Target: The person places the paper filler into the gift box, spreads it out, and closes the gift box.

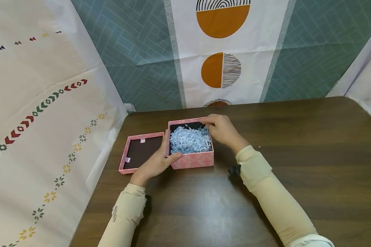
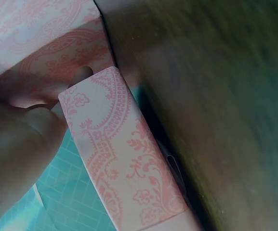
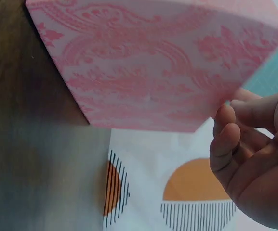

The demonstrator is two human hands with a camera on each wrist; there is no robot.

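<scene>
A pink patterned box (image 1: 192, 160) stands on the table with its top off, filled with pale blue shredded paper (image 1: 190, 140). My left hand (image 1: 156, 161) grips its left side, thumb at the front rim and fingers along the side wall. At the far right corner, my right hand (image 1: 221, 130) has its fingertips at the rim, with the index finger reaching over it. The right wrist view shows thumb and index finger (image 3: 257, 108) close together at that corner, the other fingers curled; the index tip is hidden behind the box.
To the left of the box, the pink lid (image 1: 121, 168) lies with its dark inside up, two small light tabs showing. Beneath is a brown wooden table (image 1: 296, 164). Patterned cloths (image 1: 142, 44) hang behind and at the left.
</scene>
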